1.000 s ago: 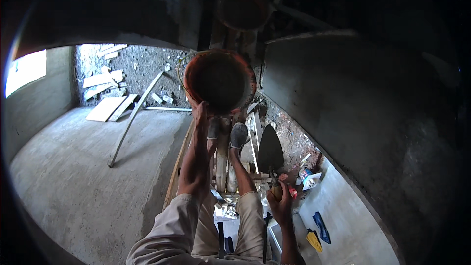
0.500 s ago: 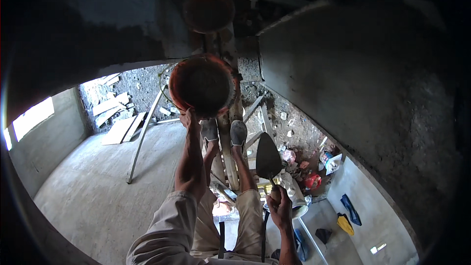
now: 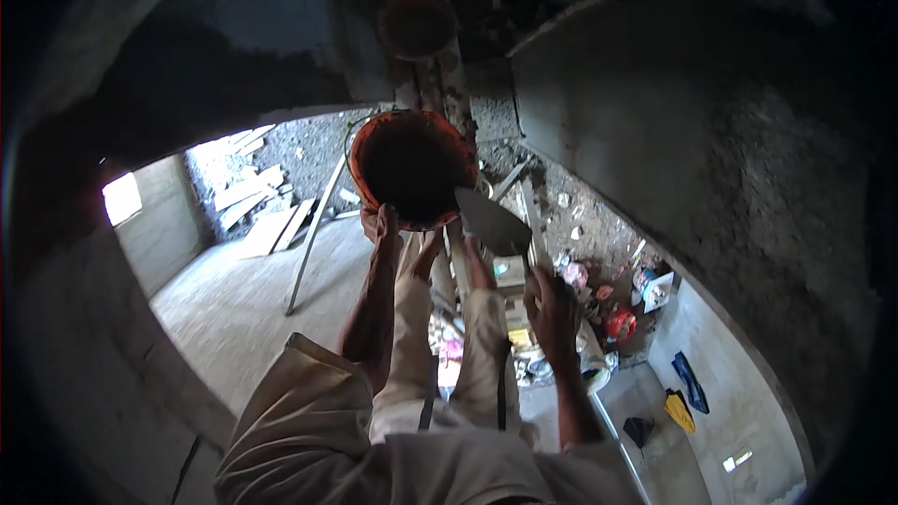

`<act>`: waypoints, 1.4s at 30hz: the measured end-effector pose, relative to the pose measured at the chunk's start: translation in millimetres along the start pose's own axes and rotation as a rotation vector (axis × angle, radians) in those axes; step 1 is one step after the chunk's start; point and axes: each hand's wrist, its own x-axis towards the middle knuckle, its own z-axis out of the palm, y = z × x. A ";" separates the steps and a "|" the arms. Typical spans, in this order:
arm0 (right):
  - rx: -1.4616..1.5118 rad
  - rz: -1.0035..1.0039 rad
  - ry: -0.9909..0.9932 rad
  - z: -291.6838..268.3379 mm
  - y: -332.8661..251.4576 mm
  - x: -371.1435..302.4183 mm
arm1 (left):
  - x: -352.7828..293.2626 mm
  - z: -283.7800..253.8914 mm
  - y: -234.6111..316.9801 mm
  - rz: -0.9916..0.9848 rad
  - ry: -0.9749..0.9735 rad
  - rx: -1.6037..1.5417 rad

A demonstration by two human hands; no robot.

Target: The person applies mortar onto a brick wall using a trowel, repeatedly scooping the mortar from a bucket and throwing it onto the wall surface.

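Note:
My left hand (image 3: pixel 382 224) grips the near rim of an orange bucket (image 3: pixel 363 151), with its fingers closed around the edge. The bucket's inside is dark, and I cannot make out what is in it. A thin handle hangs off its left side. In my right hand (image 3: pixel 554 313) is a pointed trowel (image 3: pixel 496 224), held by its grip. The blade points up and left, its tip at the bucket's lower right rim. Farther off, a second round tub (image 3: pixel 418 26) sits in shadow on the wooden poles (image 3: pixel 432 84).
The poles run beneath me, high above a floor (image 3: pixel 229 318). Loose boards (image 3: pixel 267 229) and a leaning stick (image 3: pixel 313 238) are at the left. A grey wall (image 3: pixel 636 131) rises at the right. Below lie rubble, a red bag (image 3: pixel 619 324), and blue and yellow cloths (image 3: pixel 679 410).
The trowel has come up and left to the bucket's rim, its blade tilting leftward. My left hand still holds the bucket, which sits farther right in view. The view has shifted.

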 end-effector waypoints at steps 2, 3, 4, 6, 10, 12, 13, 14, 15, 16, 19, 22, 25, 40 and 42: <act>-0.172 -0.012 -0.099 -33.7 -23.4 16.5 | -42.7 -44.7 42.2 -0.031 -0.019 0.112; -0.263 -0.049 -0.099 -46.2 -32.9 22.3 | -64.7 -66.4 66.3 -0.064 -0.045 0.205; -0.354 -0.119 -0.060 -46.5 -29.1 23.7 | -107.1 -72.3 107.7 -0.032 0.010 0.307; -0.467 -0.255 0.054 -54.6 -39.1 20.5 | -163.4 -109.1 166.5 -0.033 -0.004 0.344; -0.583 -0.570 0.176 -34.7 -24.5 -7.3 | -250.0 -158.2 226.1 0.079 -0.123 0.160; -0.396 -0.410 -0.242 -32.6 -47.3 -2.2 | -271.5 -173.7 230.2 0.122 -0.213 0.118; -0.349 -0.355 -0.418 -38.6 -64.1 -0.5 | -273.7 -182.0 225.3 0.135 -0.196 0.112; -0.225 -0.237 -0.314 -15.5 -57.7 -6.4 | -277.0 -183.6 222.5 0.105 -0.199 0.204; -0.232 -0.231 -0.301 0.8 -43.0 -11.4 | -280.3 -184.6 219.1 0.074 -0.205 0.296; -0.195 -0.274 -0.322 7.7 -56.4 -17.1 | -289.9 -190.9 225.6 0.056 -0.182 0.226; -0.278 -0.470 -0.374 -38.5 -88.6 -11.0 | -292.7 -196.3 215.5 0.083 -0.190 0.021; -0.017 -0.479 -0.250 -88.4 -76.4 -32.6 | -287.4 -195.4 217.4 0.073 -0.220 0.019; -0.159 -0.356 -0.262 -113.7 -89.0 -35.4 | -278.2 -188.9 222.2 0.081 -0.317 -0.165; -0.407 -0.708 0.448 -440.7 -195.4 -100.6 | -184.6 -159.9 197.8 0.185 -0.304 0.001; -0.258 -0.886 0.529 -526.4 -238.1 -127.2 | -185.1 -133.5 226.4 0.230 -0.345 0.040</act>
